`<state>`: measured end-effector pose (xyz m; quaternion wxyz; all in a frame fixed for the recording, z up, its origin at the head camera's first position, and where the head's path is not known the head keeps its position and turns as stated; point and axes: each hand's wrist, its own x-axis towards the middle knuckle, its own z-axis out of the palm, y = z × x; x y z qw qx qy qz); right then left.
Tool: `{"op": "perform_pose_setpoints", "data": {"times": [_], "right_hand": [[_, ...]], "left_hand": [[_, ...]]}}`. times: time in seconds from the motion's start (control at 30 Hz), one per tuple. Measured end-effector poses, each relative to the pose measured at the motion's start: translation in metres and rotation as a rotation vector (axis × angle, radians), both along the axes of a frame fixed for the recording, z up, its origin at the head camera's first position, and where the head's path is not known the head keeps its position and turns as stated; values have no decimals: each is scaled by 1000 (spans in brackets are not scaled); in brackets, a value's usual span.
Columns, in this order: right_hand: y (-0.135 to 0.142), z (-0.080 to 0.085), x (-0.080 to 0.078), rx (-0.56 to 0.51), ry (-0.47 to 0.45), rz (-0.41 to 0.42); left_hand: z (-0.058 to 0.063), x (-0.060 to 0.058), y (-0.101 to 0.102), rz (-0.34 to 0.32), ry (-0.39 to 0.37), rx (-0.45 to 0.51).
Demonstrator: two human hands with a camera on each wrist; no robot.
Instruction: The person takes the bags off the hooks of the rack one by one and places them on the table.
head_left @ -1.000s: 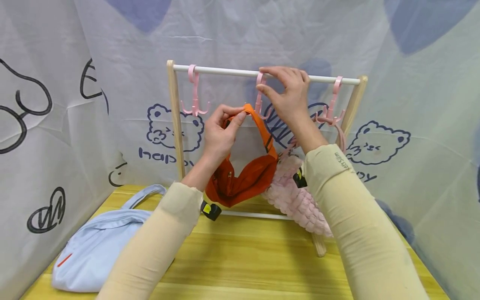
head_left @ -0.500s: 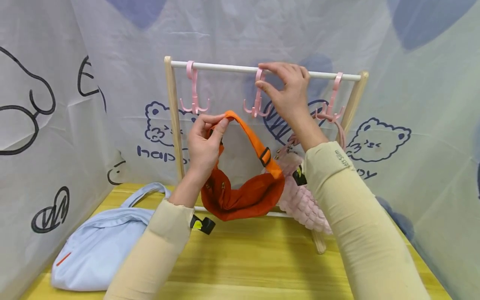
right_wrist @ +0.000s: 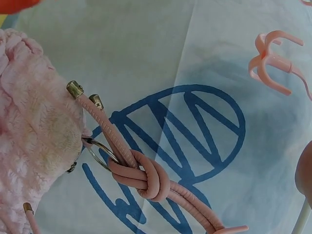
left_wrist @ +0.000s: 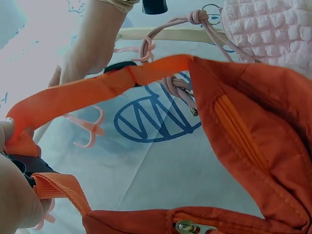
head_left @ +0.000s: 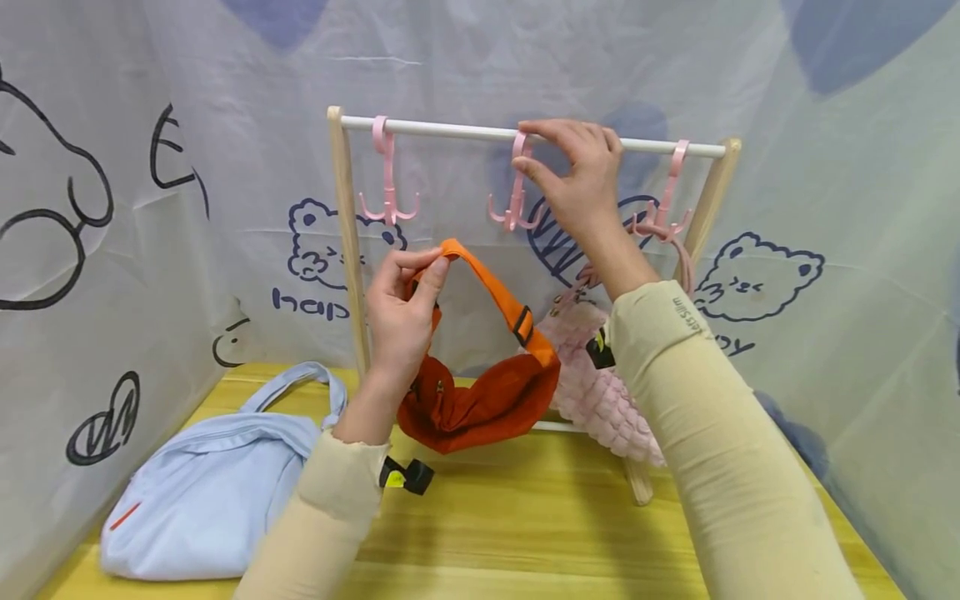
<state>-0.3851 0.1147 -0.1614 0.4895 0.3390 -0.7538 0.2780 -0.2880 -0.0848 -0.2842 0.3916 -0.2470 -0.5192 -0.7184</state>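
Note:
My left hand (head_left: 405, 308) pinches the bright orange strap (head_left: 491, 287) of an orange-red waist bag (head_left: 480, 404), which hangs below in a loop, left of and lower than the middle hook. In the left wrist view, the strap's black buckle (left_wrist: 31, 165) lies close by my fingers. Up at the white rail (head_left: 457, 131), my right hand (head_left: 581, 179) holds the curved top of the pink middle hook (head_left: 516, 196) between thumb and fingers. That hook's lower prongs carry nothing. The right wrist view catches its prongs (right_wrist: 273, 58) and only an edge of the hand.
A pink quilted bag (head_left: 600, 408) hangs by its cord from the right pink hook (head_left: 663, 204). Another pink hook (head_left: 388, 179) is on the rail's left. A light blue bag (head_left: 210, 492) lies on the wooden table (head_left: 480, 533), left of the rack's wooden post (head_left: 347, 217).
My left hand has drawn the waist bag's strap leftward and down, away from the middle hook. My right hand keeps its place at the hook's top.

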Motion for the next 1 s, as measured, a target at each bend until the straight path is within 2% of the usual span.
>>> {"op": "perform_pose_setpoints", "data": {"times": [0.2, 0.43, 0.77, 1.0], "right_hand": [[-1, -1, -1, 4, 13, 14], [0, -3, 0, 15, 49, 30], [1, -3, -1, 14, 59, 26], [1, -5, 0, -9, 54, 40]], "left_hand": [[-7, 4, 0, 21, -31, 62], [-16, 5, 0, 17, -63, 125], [-28, 3, -1, -1, -76, 171], [-38, 1, 0, 12, -105, 189]]}}
